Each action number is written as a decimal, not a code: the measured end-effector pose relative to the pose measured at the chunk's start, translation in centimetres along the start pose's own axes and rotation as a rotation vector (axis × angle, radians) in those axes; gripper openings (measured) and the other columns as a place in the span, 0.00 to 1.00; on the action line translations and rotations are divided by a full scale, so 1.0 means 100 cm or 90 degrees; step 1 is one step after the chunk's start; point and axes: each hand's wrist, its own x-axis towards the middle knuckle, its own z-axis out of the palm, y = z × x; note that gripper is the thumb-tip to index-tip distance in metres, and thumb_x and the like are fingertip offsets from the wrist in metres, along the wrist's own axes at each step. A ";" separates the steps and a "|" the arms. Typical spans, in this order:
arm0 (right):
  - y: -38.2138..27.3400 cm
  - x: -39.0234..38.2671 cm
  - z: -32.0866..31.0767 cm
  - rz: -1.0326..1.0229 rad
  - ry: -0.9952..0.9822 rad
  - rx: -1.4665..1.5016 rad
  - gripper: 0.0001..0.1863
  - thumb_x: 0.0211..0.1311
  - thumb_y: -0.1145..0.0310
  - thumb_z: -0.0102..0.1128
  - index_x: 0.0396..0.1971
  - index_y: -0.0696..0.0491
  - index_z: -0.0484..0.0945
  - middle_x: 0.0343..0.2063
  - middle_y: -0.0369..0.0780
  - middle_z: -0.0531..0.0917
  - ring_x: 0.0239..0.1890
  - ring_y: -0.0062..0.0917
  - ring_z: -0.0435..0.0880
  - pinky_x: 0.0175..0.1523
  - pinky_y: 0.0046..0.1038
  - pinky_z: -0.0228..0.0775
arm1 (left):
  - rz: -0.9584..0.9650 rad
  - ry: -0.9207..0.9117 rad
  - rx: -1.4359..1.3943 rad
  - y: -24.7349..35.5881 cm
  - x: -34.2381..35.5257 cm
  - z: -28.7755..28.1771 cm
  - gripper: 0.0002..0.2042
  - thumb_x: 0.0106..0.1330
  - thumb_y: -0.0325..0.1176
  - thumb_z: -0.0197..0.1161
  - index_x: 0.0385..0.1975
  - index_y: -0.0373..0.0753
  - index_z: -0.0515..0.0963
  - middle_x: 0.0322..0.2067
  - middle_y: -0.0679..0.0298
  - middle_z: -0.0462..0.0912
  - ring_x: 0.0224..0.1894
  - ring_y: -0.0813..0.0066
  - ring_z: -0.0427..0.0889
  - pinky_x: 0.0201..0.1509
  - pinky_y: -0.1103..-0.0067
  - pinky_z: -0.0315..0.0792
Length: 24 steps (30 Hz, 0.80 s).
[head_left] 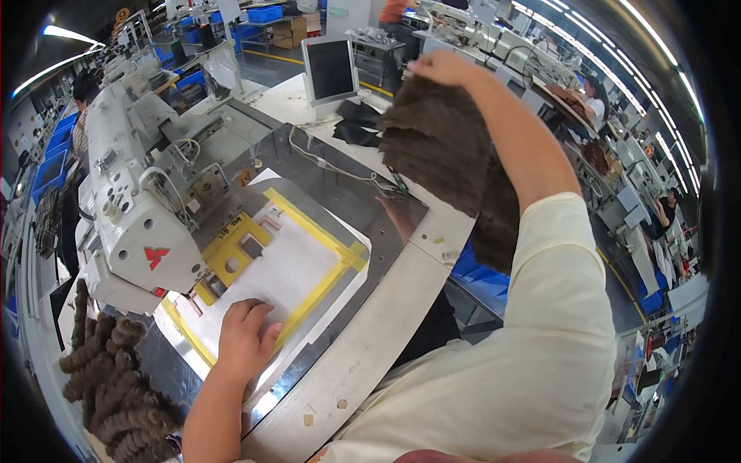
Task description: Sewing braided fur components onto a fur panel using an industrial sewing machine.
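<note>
right hand point(440, 69) up high with the dark brown fabric point(436, 147)

and the hands are well apart! the right one, arm stretched out, is closed on the fabric's top edge; the cloth hangs below it by the far right of the worktop point(363, 347), lower folds dropping near a blue bin point(480, 274). whether it touches the worktop, one cannot tell. down at the front, the left hand point(245, 332) holds nothing, fingers loosely bent over the near edge of a white sheet point(289, 270) bordered with yellow tape point(318, 292). just beyond, the white sewing machine point(139, 231) looms! brown ruffled strips point(116, 386) heap up to the left, and a dark-screened monitor point(330, 69) stands behind, black pieces point(357, 123) beside it.
</note>
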 end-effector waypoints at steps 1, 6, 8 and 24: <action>-0.004 -0.005 0.023 -0.055 -0.014 0.005 0.39 0.66 0.29 0.54 0.52 0.52 0.86 0.51 0.51 0.86 0.56 0.50 0.83 0.62 0.47 0.73 | 0.006 -0.008 0.002 0.000 0.000 0.000 0.18 0.59 0.35 0.73 0.46 0.35 0.82 0.47 0.52 0.83 0.51 0.50 0.80 0.57 0.62 0.75; 0.016 -0.023 0.060 -0.034 -0.126 -0.152 0.33 0.57 0.46 0.68 0.54 0.57 0.84 0.51 0.53 0.85 0.57 0.46 0.83 0.62 0.41 0.74 | 0.026 -0.011 -0.002 -0.004 0.002 0.002 0.17 0.59 0.35 0.74 0.45 0.35 0.82 0.47 0.53 0.82 0.51 0.50 0.79 0.57 0.62 0.74; 0.022 -0.028 0.051 0.035 -0.116 -0.040 0.31 0.50 0.56 0.68 0.53 0.59 0.84 0.51 0.54 0.85 0.57 0.45 0.83 0.62 0.39 0.74 | 0.029 -0.011 0.009 -0.003 0.003 0.001 0.17 0.58 0.36 0.74 0.44 0.35 0.83 0.47 0.53 0.82 0.51 0.50 0.79 0.57 0.63 0.74; 0.002 -0.109 0.055 -0.062 0.122 -0.032 0.36 0.56 0.56 0.72 0.64 0.53 0.74 0.68 0.50 0.74 0.68 0.43 0.74 0.72 0.38 0.66 | 0.008 -0.016 -0.013 -0.004 0.006 0.000 0.16 0.61 0.37 0.73 0.44 0.35 0.83 0.47 0.52 0.82 0.50 0.49 0.79 0.56 0.63 0.75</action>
